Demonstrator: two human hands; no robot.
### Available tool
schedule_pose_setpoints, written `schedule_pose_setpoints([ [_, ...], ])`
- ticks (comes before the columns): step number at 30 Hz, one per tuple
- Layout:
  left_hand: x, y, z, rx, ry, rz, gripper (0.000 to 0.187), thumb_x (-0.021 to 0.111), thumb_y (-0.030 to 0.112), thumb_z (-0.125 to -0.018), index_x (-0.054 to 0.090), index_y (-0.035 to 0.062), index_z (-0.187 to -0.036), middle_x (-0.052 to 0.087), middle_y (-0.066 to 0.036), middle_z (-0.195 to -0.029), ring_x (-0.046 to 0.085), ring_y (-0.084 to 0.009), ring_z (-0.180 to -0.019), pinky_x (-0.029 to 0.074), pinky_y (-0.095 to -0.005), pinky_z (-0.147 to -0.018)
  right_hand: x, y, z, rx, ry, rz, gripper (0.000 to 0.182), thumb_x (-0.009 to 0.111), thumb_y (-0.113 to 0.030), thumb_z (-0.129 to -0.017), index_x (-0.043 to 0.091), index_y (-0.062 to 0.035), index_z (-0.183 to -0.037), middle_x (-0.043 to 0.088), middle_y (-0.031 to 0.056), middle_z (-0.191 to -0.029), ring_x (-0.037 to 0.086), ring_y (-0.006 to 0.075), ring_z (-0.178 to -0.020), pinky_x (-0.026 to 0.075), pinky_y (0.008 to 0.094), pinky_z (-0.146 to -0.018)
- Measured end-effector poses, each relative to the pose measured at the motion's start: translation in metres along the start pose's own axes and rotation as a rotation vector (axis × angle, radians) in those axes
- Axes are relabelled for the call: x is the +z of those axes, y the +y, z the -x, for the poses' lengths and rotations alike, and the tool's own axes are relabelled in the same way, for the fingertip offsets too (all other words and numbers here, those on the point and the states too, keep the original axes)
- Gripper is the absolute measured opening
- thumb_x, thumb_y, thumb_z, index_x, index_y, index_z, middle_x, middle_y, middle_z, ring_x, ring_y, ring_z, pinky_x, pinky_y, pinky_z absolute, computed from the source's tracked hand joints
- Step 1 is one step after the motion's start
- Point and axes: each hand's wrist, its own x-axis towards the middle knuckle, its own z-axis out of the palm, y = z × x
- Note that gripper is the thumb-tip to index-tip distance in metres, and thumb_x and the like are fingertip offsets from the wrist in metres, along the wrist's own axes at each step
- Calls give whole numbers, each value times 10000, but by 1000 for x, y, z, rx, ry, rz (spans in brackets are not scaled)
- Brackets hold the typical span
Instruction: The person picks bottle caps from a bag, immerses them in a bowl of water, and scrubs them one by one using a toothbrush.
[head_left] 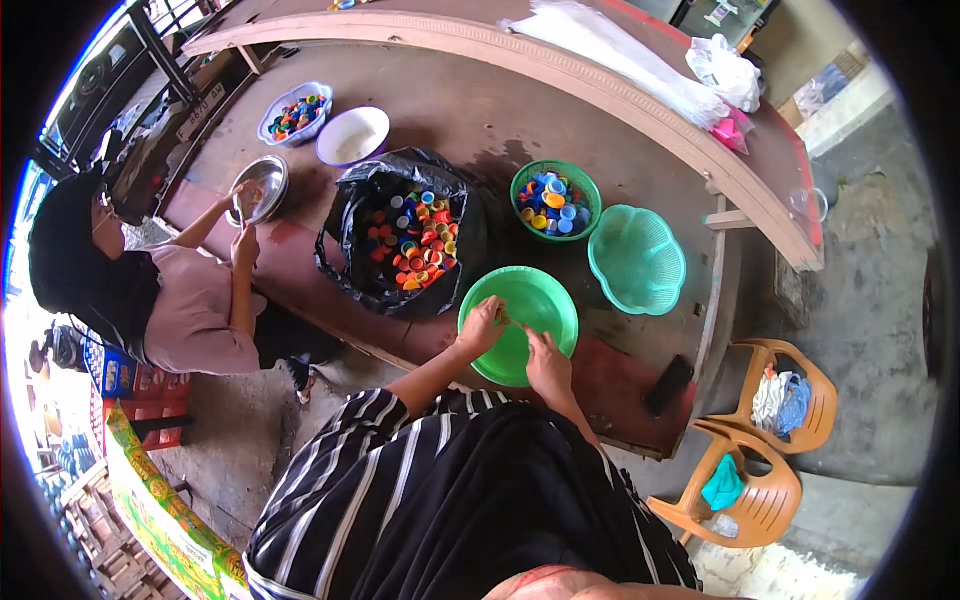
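The left hand is closed on a small thing, pinched between thumb and fingers over the green basin. The right hand is closed too, gripping a thin tool that points left towards that small thing; whether the two touch is too small to tell. Both things are above the basin, at the near edge of the table.

Just left of the basin is a black bag with loose bottle caps inside. On the far right are a green basket of caps and, beside it, a pale green basket. Further left, another person works over a metal bowl.

The small thing looks light, probably stiff, and could be slippery if wet. It would be best pinched by its outer edge, fingertips clear of the tool's point. The tool seems slim and light, and calls for a firm hold at its right end, in the right hand's fingers
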Motion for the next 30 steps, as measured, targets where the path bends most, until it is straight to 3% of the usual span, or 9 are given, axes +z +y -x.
schedule_pose_setpoints([
  [2, 4, -7, -6, 2, -80, -60, 424, 682, 37, -730, 483, 22, -1104, 618, -210, -963, 623, -390, -890, 507, -456, -744, 9, 7, -5, 5, 15, 68, 384, 488, -103, -910, 562, -198, -1274, 587, 110, -1073, 626, 344, -910, 513, 459, -726],
  [5, 7, 0, -9, -140, -144, -140, 419, 660, 53, -750, 474, 22, -1124, 617, -230, -1015, 617, -411, -929, 504, -478, -776, 14, 9, -9, -2, -8, 111, 379, 504, -75, -875, 610, -184, -1222, 600, 106, -1021, 630, 329, -905, 514, 456, -713],
  [8, 9, -9, -5, -84, -138, -223, 383, 611, 62, -787, 469, 27, -1142, 614, -242, -1049, 604, -431, -967, 496, -501, -808, 16, 13, -10, -57, 44, 114, 374, 519, -62, -841, 648, -177, -1173, 606, 102, -990, 634, 319, -906, 514, 455, -710],
  [12, 13, -16, -11, -120, -127, -199, 316, 555, 70, -827, 481, 34, -1132, 610, -259, -1053, 592, -446, -985, 486, -517, -827, 18, 17, -14, -95, 66, 241, 360, 523, -64, -825, 676, -186, -1127, 606, 97, -979, 634, 312, -908, 517, 443, -721],
  [17, 19, -33, -14, -32, -74, -148, 244, 535, 86, -841, 505, 34, -1077, 622, -262, -1006, 606, -448, -922, 487, -518, -788, 14, 12, -9, -37, 25, 149, 353, 519, -60, -817, 683, -191, -1101, 603, 100, -972, 636, 320, -901, 521, 439, -737],
  [24, 15, -30, -15, -46, -89, 55, 205, 694, 74, -777, 577, 2, -929, 670, -190, -837, 663, -358, -798, 529, -416, -707, 20, 17, -10, -45, 76, 215, 381, 517, -70, -825, 641, -176, -1170, 601, 103, -977, 641, 332, -887, 522, 442, -743],
  [27, 15, -31, -18, 22, -24, 13, 193, 690, 71, -789, 604, -3, -944, 680, -188, -857, 674, -338, -796, 535, -395, -708, 20, 17, -14, -10, 84, 234, 386, 508, -76, -842, 623, -171, -1199, 604, 106, -1007, 645, 332, -873, 524, 450, -726],
  [30, 13, -34, -21, 26, -60, 19, 237, 644, 129, -852, 632, 17, -1060, 688, -182, -893, 682, -312, -798, 537, -389, -702, 13, 11, -12, 31, 65, 137, 376, 511, -89, -866, 612, -178, -1217, 606, 109, -1054, 644, 343, -858, 522, 463, -703],
])
